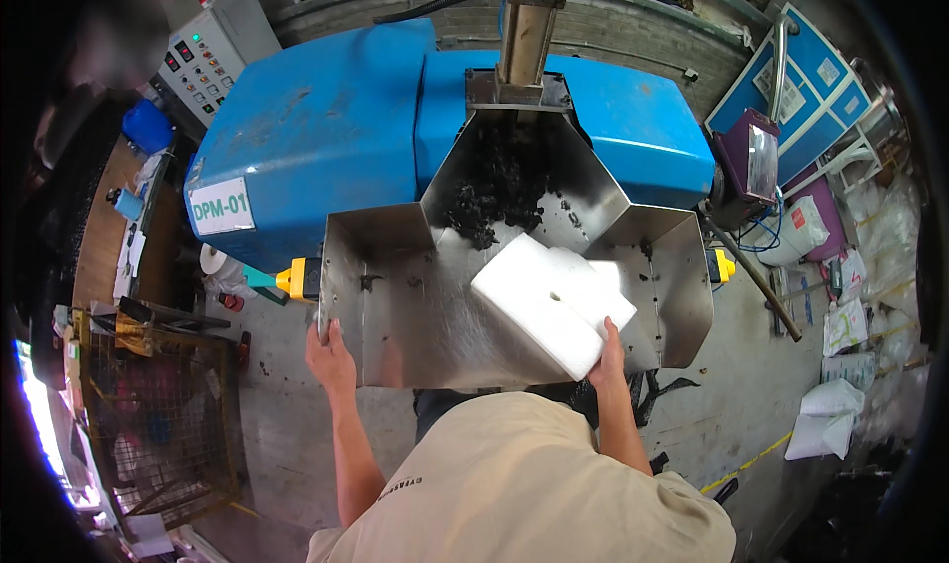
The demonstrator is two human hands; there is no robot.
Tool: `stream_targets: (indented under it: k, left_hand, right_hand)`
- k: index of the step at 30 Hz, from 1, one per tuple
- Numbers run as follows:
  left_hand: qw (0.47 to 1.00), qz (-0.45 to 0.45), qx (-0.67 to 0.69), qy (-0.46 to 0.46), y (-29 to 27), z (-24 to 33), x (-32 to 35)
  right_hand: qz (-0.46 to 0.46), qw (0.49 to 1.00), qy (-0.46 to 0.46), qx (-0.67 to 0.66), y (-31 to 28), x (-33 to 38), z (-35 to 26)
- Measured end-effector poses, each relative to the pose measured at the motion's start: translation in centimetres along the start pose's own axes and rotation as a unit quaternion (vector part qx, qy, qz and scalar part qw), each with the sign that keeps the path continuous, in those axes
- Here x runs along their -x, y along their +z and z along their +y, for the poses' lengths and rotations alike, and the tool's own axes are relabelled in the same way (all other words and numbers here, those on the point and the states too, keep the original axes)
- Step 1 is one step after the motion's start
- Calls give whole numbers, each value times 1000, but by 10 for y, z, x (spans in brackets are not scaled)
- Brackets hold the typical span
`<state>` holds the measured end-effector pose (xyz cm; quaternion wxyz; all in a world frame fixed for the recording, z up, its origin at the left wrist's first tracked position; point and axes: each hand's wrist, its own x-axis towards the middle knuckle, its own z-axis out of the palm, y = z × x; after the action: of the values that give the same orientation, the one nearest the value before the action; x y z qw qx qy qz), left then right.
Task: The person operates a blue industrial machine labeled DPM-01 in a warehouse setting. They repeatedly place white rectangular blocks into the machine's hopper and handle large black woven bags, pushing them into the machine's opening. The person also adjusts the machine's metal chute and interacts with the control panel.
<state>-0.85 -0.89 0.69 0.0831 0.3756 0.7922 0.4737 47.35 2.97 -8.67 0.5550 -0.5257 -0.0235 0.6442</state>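
Beige T-shirt [524, 479] fills the bottom of the head view. Right hand [610, 353] is gripping the near corner of a white foam block [529, 311], angled over the right half of a steel hopper tray [395, 316]. Left hand [334, 357] clasps the tray's left edge. Black scraps [499, 182] sit further back, between blue machine covers [316, 108].

A white rectangular label [220, 205] with large green characters, letters and digits joined by a dash, stands on the left end of the blue machine cover [316, 118]. One short line of dark lettering [402, 485] crosses the beige shirt [534, 464]. Red displays [178, 57] glow on the grey control cabinet [242, 29], and pale sheets [779, 93] on the blue panel [811, 133] seem printed, but both are too small to read.
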Motion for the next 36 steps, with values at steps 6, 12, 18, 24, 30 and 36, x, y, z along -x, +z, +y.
stream_targets:
  k: [6, 12, 18, 24, 30, 36]
  left_hand:
    - [1000, -4, -10, -2, 1, 1, -2]
    - [1000, 0, -8, -9, 3, 0, -2]
    - [1000, -2, 20, -2, 3, 0, -1]
    - [1000, -1, -1, 8, 3, -3, 0]
    - [998, -8, 61, -20, 5, -17, 0]
    - [1000, -12, 16, -12, 2, -1, -1]
  right_hand:
    - [-58, 995, 61, -44, 16, 11, 18]
    - [-37, 990, -58, -123, 78, -43, 32]
    - [-56, 974, -159, -152, 183, -74, -33]
    - [-113, 965, -195, -136, 179, -44, -36]
    - [-73, 981, -132, -118, 110, -4, -26]
    - [-29, 994, -37, -98, 47, 25, 16]
